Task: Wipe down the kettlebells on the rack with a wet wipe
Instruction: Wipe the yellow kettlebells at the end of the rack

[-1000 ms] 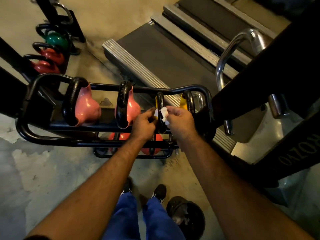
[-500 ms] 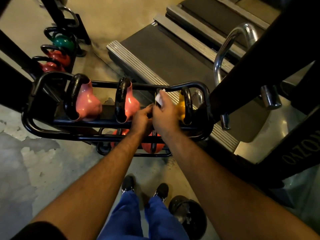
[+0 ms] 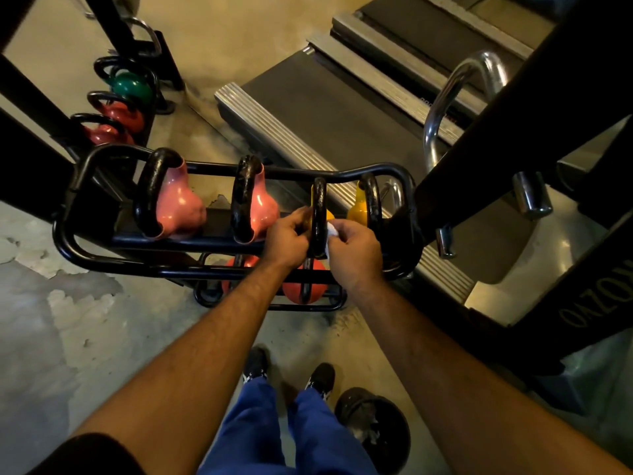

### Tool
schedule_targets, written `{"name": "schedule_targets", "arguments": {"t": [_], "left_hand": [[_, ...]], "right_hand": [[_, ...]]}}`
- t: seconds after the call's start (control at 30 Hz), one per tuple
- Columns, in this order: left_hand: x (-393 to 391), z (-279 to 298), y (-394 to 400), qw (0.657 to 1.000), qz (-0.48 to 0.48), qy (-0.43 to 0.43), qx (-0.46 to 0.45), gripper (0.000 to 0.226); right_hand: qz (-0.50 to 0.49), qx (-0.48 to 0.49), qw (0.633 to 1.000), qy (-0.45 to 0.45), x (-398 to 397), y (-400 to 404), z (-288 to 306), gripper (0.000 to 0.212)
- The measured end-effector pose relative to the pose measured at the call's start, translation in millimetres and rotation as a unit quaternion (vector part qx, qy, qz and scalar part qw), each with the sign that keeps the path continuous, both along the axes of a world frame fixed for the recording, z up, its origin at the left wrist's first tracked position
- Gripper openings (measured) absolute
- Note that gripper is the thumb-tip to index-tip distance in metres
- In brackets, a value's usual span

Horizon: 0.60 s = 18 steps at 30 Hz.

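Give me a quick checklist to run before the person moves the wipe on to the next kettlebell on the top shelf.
1. Wet wipe in hand: ok, the right hand pinches it.
2. Wipe touching the black handle of the near yellow kettlebell: ok, pressed against its right side.
3. Kettlebell steadied: ok, the left hand grips it on the handle's left side.
4. Whole handle wiped: cannot tell.
5. Next yellow kettlebell reachable: ok, it sits just to the right, unobstructed.
6. Rack rail free of loose items: ok where visible.

glossy pink kettlebell (image 3: 178,209), chrome handrail (image 3: 455,94)
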State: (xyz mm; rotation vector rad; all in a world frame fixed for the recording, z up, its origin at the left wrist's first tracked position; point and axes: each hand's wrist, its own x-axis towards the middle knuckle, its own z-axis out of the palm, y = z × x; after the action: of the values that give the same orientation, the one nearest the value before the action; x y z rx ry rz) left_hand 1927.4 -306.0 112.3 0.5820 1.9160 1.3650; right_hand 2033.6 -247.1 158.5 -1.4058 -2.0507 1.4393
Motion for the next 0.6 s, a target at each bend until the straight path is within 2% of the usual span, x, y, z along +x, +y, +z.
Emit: {"name": "schedule_targets", "arguments": {"t": [0.1,0.17,0.27,0.37,0.53,0.6], "left_hand": [[2,3,1,1.0,0.009,-0.006,-0.008,0.04],[2,5,2,1.0,0.009,-0.004,-0.022,0.04],[3,7,2,1.0,0.01,0.008,-0.023,0.034],[6,14,-1,0.998,0.012,0.052,-0.045,0.029],[13,32,-17,0.989,0.041,0.096,-0.1,0.033],[17,39,-24,0.981,0.042,0.155,-0.108,0.034]], "right_hand": [[-0.052,0.005,0.999,0.015,9,1,5,0.021],[-0.078,-0.025,0.996,0.042,12,1,6,0.026],[-0.115,-0.077,0.988,0.074,15,0,8,0.02],[-0.123,-0.089,0.984,0.091,23,-1,15,0.02],[-0.113,-0.076,0.988,0.079,39,-1,23,0.025],[-0.11,-0.05,0.99,0.066,46,-1,28,0.026]]}}
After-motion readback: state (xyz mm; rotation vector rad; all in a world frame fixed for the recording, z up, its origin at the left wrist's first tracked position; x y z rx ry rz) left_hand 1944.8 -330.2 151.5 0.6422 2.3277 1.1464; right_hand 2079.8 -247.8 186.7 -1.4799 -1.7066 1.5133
